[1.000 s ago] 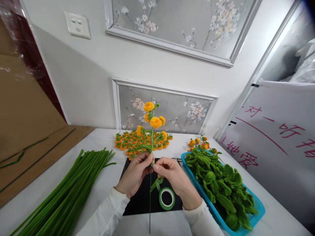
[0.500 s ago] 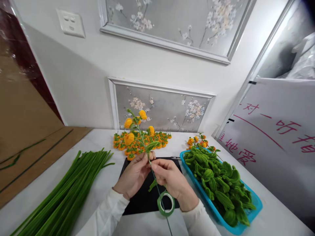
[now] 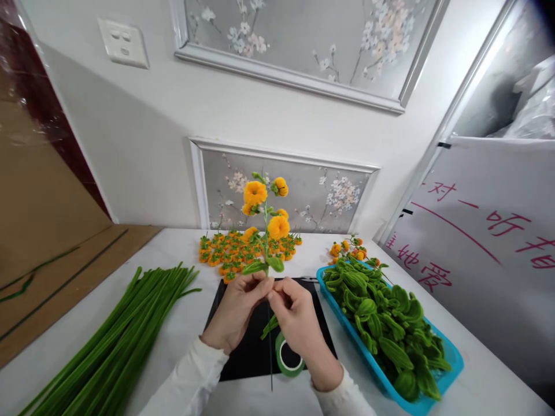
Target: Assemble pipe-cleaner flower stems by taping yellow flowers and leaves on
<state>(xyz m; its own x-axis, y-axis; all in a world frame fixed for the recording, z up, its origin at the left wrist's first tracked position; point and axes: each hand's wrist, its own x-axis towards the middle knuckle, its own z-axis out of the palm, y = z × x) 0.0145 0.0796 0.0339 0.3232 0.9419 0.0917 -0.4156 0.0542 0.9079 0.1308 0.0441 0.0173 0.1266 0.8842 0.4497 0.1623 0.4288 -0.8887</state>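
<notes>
Upright between my hands stands a pipe-cleaner flower stem (image 3: 266, 231) with orange blooms, small buds and two green leaves low on it. My left hand (image 3: 237, 309) pinches it just under the leaves. Thumb and fingertips of my right hand (image 3: 299, 320) close on the same spot, touching the left. Below them the thin dark wire (image 3: 271, 358) of the stem hangs down. Under my right hand a roll of green floral tape (image 3: 286, 368) lies on a black mat (image 3: 243, 358), beside a loose green leaf (image 3: 269, 327) partly hidden by that hand.
Long green pipe cleaners (image 3: 125, 335) lie at left. A blue basket (image 3: 453, 358) of green leaves stands at right, with a few orange flowers (image 3: 347, 248) behind it. Rows of small orange flowers (image 3: 212, 254) sit near the wall. A metal tool (image 3: 309, 279) lies at the mat's far edge.
The flower stem has turned from leaning left to upright, and its blooms now face differently. Two leaves now show spread apart. My right hand has shifted slightly; the wire's end swung left.
</notes>
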